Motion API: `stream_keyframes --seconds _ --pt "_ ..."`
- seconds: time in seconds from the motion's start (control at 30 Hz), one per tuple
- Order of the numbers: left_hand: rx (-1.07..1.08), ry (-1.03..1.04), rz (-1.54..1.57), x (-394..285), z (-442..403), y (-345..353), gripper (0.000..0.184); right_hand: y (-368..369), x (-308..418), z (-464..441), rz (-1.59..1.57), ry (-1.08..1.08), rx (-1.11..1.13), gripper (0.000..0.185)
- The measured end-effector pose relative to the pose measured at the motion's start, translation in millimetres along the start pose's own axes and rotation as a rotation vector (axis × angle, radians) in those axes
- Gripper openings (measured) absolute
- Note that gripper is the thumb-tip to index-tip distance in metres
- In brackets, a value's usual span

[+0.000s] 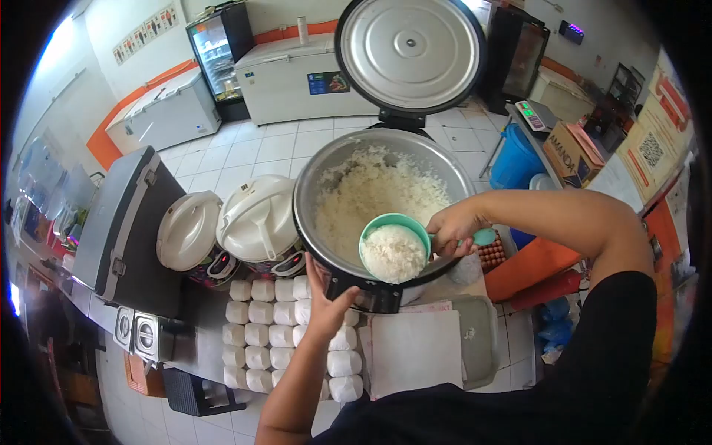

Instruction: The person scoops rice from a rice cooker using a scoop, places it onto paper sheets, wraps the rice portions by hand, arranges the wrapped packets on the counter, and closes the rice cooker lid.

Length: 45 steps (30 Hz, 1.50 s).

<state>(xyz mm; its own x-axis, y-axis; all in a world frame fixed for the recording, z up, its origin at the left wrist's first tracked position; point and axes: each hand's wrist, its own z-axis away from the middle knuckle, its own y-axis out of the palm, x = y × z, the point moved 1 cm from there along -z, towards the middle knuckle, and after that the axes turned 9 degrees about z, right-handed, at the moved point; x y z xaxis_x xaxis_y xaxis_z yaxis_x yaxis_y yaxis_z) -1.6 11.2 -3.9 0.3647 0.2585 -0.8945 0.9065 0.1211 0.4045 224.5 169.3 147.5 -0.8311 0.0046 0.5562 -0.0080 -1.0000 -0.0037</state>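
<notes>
A large open cooker [306, 222] holds white rice [371, 188], its round lid [410, 46] raised behind it. My right hand [454, 228] grips the handle of a green scoop [395, 218] heaped with rice, above the cooker's near right rim. My left hand [326, 300] is at the cooker's front left edge, fingers apart, thumb toward the front panel. Below it, rows of white wrapped packets [257, 335] cover part of the counter. White paper sheets [415, 348] lie on a greenish tray [479, 337] in front of the cooker.
Two smaller white-lidded cookers [259, 217] and a tall grey cooler box [130, 222] stand left. Steel containers [153, 336] sit at the counter's left edge. To the right are eggs [491, 254], a blue bin [513, 159], a scale [535, 116] and a cardboard box [571, 154].
</notes>
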Motion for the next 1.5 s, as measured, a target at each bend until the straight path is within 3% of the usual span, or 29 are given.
stream_keyframes --seconds 0.1,0.13,0.17,0.23,0.3,0.37,0.4,0.43,0.5,0.53,0.6,0.73,0.87,1.07,1.13,1.17,1.23,1.27,1.33,1.37,1.43,1.47,1.5 --pt "-0.153 -0.066 0.121 9 17 0 0.095 32 -15 22 -0.133 -0.006 -0.063 0.019" --pt "-0.189 0.012 0.228 19 31 1 0.082 48 -22 28 -0.154 -0.006 -0.118 0.021" --pt "-0.379 -0.088 0.366 31 45 1 0.075 63 -36 27 -0.161 0.01 -0.112 0.021" --pt "-0.318 -0.109 0.354 54 91 10 0.075 97 -73 18 -0.412 -0.039 -0.011 0.028" --pt "-0.256 -0.281 0.367 81 143 21 0.079 136 -121 -9 -0.573 -0.003 0.026 0.032" --pt "-0.1 -0.38 0.112 109 186 23 0.083 176 -157 -40 -0.633 0.072 -0.192 0.032" --pt "0.009 -0.402 -0.144 109 203 27 0.09 191 -180 -63 -0.608 0.091 -0.267 0.033" --pt "0.169 -0.287 -0.509 125 217 21 0.098 204 -201 -89 -0.626 0.108 -0.243 0.033" --pt "0.364 -0.382 -0.828 128 231 16 0.103 225 -232 -133 -0.25 0.069 -0.702 0.032" --pt "0.36 -0.392 -0.829 133 238 14 0.103 239 -238 -150 -0.252 0.07 -0.691 0.032" --pt "0.535 -0.248 -1.237 146 245 9 0.106 262 -237 -169 0.412 -0.116 -1.224 0.034" --pt "0.521 -0.231 -1.297 144 246 9 0.103 308 -249 -179 0.512 -0.088 -1.252 0.042" --pt "0.541 -0.205 -1.373 151 250 8 0.095 302 -264 -200 0.496 -0.037 -1.29 0.042" --pt "0.562 -0.206 -1.469 148 249 12 0.091 292 -273 -199 0.4 -0.2 -1.364 0.039" --pt "0.554 -0.185 -1.464 152 251 9 0.091 293 -275 -191 0.313 -0.277 -1.583 0.04" --pt "0.543 -0.177 -1.431 154 251 7 0.089 291 -280 -183 0.317 -0.277 -1.579 0.04" --pt "0.525 -0.172 -1.396 151 250 6 0.086 282 -282 -153 -0.019 0.042 -1.431 0.043" --pt "0.569 -0.158 -1.379 147 251 6 0.083 278 -301 -155 -0.017 0.042 -1.426 0.043" --pt "0.617 -0.148 -1.364 139 258 2 0.08 272 -325 -160 0.188 0.021 -1.765 0.042" --pt "0.671 -0.114 -1.336 136 263 1 0.077 275 -328 -158 0.191 0.019 -1.759 0.042" --pt "0.719 -0.093 -1.306 132 272 -2 0.075 288 -286 -130 0.643 0.051 -1.788 0.039" --pt "0.755 -0.078 -1.294 129 278 -4 0.073 291 -289 -134 0.641 0.05 -1.774 0.039" --pt "0.793 -0.065 -1.281 127 284 -6 0.071 295 -294 -143 0.576 -0.229 -1.514 0.038"
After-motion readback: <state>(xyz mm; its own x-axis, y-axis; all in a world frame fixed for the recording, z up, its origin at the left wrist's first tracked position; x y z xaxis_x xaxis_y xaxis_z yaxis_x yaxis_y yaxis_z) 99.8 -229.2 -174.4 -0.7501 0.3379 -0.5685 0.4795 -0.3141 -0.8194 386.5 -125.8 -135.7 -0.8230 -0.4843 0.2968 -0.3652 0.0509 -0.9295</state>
